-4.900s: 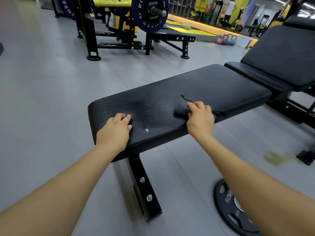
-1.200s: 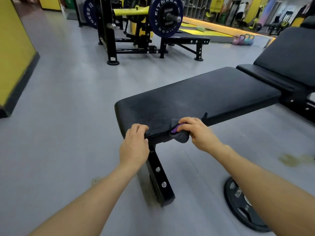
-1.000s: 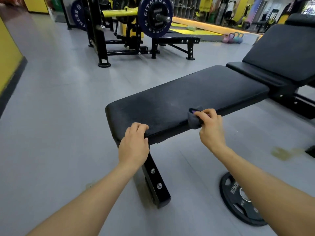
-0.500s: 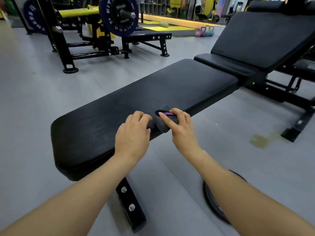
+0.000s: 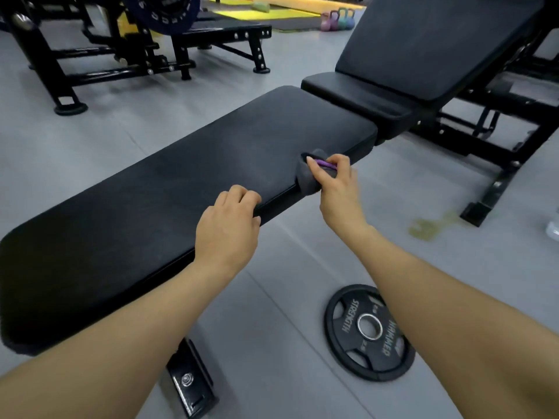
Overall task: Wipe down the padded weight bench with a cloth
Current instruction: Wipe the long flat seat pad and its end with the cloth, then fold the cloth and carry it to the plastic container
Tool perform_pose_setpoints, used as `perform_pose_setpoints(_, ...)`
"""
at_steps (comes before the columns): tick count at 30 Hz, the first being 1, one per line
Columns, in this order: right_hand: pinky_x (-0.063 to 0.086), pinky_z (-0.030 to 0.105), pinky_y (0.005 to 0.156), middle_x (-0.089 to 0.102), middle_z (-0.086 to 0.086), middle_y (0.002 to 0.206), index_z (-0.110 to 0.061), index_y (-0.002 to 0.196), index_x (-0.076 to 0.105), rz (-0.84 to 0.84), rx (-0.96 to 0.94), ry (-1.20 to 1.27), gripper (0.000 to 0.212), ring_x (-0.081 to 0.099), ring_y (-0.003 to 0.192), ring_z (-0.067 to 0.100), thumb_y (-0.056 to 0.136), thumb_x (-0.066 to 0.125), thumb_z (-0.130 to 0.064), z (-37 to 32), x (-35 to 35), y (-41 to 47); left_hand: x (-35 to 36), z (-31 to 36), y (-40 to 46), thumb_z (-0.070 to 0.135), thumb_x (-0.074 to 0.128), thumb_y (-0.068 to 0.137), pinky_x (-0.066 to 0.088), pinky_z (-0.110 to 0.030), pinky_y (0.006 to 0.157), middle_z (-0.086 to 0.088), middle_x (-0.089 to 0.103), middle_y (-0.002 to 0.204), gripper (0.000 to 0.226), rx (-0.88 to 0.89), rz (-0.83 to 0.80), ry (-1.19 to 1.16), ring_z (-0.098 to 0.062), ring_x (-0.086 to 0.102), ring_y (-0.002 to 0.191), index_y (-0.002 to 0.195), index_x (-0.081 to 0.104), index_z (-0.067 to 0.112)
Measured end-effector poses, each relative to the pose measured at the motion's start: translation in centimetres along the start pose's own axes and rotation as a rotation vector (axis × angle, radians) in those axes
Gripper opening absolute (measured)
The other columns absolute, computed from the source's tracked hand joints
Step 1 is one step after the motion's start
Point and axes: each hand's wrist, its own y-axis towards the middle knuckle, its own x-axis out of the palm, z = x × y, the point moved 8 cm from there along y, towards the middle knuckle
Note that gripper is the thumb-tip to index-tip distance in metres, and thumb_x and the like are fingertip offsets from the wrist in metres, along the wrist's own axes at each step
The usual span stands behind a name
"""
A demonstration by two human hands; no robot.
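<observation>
The black padded bench runs from lower left to upper right. My right hand grips a dark grey cloth with a purple edge, pressed against the pad's near side edge towards its far end. My left hand rests curled over the same near edge, left of the cloth, holding no object. The pad's surface looks dull and streaked.
A second bench with a raised backrest adjoins the far end. A black weight plate lies on the floor under my right forearm. The bench leg stands below. A barbell rack stands at the back left, kettlebells behind.
My right hand has slid the cloth along the near edge towards the far end. My left hand has followed along the edge. The view has shifted right and down.
</observation>
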Motion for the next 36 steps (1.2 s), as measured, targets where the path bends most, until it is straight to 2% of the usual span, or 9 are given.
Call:
perform_pose_setpoints(5, 0.039, 0.036, 0.093, 0.03, 0.013, 0.127, -0.024, 0.138, 0.041, -0.213, 0.379, 0.026, 0.061, 0.032, 0.111, 0.034, 0.085, 0.046, 0.006, 4.3, -4.1, 0.2, -1.2, 3.0, -0.1, 0.028, 0.046, 0.096, 0.045, -0.032, 0.08, 0.002, 0.048, 0.123, 0.03, -0.017, -0.139, -0.04, -0.019, 0.049, 0.107, 0.125, 0.049, 0.02)
perform_pose_setpoints(9, 0.037, 0.033, 0.096, 0.034, 0.013, 0.12, -0.022, 0.137, 0.044, -0.347, 0.449, 0.19, 0.052, 0.036, 0.111, 0.032, 0.09, 0.042, 0.0, 3.7, -8.4, -2.7, -2.5, 6.5, -0.7, 0.032, 0.044, 0.097, 0.047, -0.037, 0.085, -0.002, 0.045, 0.13, 0.038, -0.123, -0.363, -0.203, -0.022, 0.049, 0.115, 0.132, 0.043, 0.017)
perform_pose_setpoints(14, 0.032, 0.031, 0.106, 0.036, 0.015, 0.128, -0.016, 0.142, 0.036, -0.47, 0.54, 0.326, 0.052, 0.038, 0.121, 0.031, 0.092, 0.046, -0.006, 1.2, -16.0, -6.9, -5.1, 13.3, -3.3, 0.038, 0.043, 0.096, 0.04, -0.036, 0.102, -0.009, 0.049, 0.136, 0.049, -0.328, -0.652, -0.545, -0.025, 0.048, 0.125, 0.137, 0.04, 0.01)
perform_pose_setpoints(17, 0.031, 0.033, 0.109, 0.037, 0.014, 0.132, -0.014, 0.144, 0.032, -0.516, 0.576, 0.4, 0.055, 0.035, 0.127, 0.028, 0.093, 0.049, -0.011, -0.2, -21.6, -8.8, -8.1, 18.2, -4.8, 0.034, 0.041, 0.098, 0.041, -0.03, 0.093, -0.007, 0.057, 0.122, 0.042, -0.445, -0.722, -0.788, -0.023, 0.053, 0.118, 0.131, 0.046, 0.009)
perform_pose_setpoints(21, 0.03, 0.034, 0.109, 0.039, 0.013, 0.134, -0.013, 0.144, 0.03, -0.548, 0.631, 0.401, 0.059, 0.032, 0.13, 0.028, 0.091, 0.056, -0.018, 0.1, -29.9, -11.3, -11.3, 24.3, -7.4, 0.023, 0.043, 0.099, 0.044, -0.021, 0.068, -0.006, 0.059, 0.106, 0.016, -0.552, -0.853, -1.04, -0.013, 0.056, 0.084, 0.106, 0.055, 0.016)
perform_pose_setpoints(25, 0.038, 0.033, 0.099, 0.046, 0.011, 0.131, -0.015, 0.141, 0.029, -0.614, 0.724, 0.404, 0.077, 0.04, 0.124, 0.029, 0.077, 0.072, -0.018, 3.4, -37.2, -13.0, -13.7, 30.9, -7.9, 0.009, 0.045, 0.097, 0.05, -0.026, 0.08, -0.009, 0.063, 0.106, 0.02, -0.471, -0.888, -1.102, -0.019, 0.061, 0.091, 0.114, 0.055, 0.009)
perform_pose_setpoints(29, 0.044, 0.024, 0.083, 0.053, -0.003, 0.115, -0.02, 0.142, 0.027, -0.567, 0.811, 0.55, 0.097, 0.052, 0.101, 0.015, 0.063, 0.084, -0.014, 8.8, -43.3, -13.2, -14.5, 39.7, -6.8, 0.001, 0.042, 0.097, 0.051, -0.032, 0.088, -0.003, 0.063, 0.095, 0.022, -0.375, -0.963, -1.133, -0.02, 0.061, 0.093, 0.108, 0.054, 0.015)
perform_pose_setpoints(32, 0.046, 0.026, 0.076, 0.055, 0.0, 0.107, -0.012, 0.125, 0.041, -0.529, 0.89, 0.566, 0.075, 0.054, 0.095, 0.019, 0.063, 0.085, -0.017, 15.5, -47.0, -13.3, -13.5, 46.9, -5.0, -0.001, 0.042, 0.096, 0.049, -0.034, 0.092, -0.002, 0.064, 0.092, 0.025, -0.295, -0.996, -1.097, -0.021, 0.061, 0.093, 0.099, 0.056, 0.019)
perform_pose_setpoints(36, 0.041, 0.025, 0.061, 0.053, 0.0, 0.078, -0.012, 0.089, 0.051, -0.52, 0.956, 0.562, 0.032, 0.052, 0.077, 0.02, 0.073, 0.078, -0.018, 26.0, -51.7, -13.2, -11.1, 56.6, -1.9, 0.0, 0.051, 0.092, 0.048, -0.039, 0.089, -0.001, 0.062, 0.082, 0.024, -0.225, -0.955, -1.02, -0.022, 0.057, 0.087, 0.086, 0.059, 0.022)
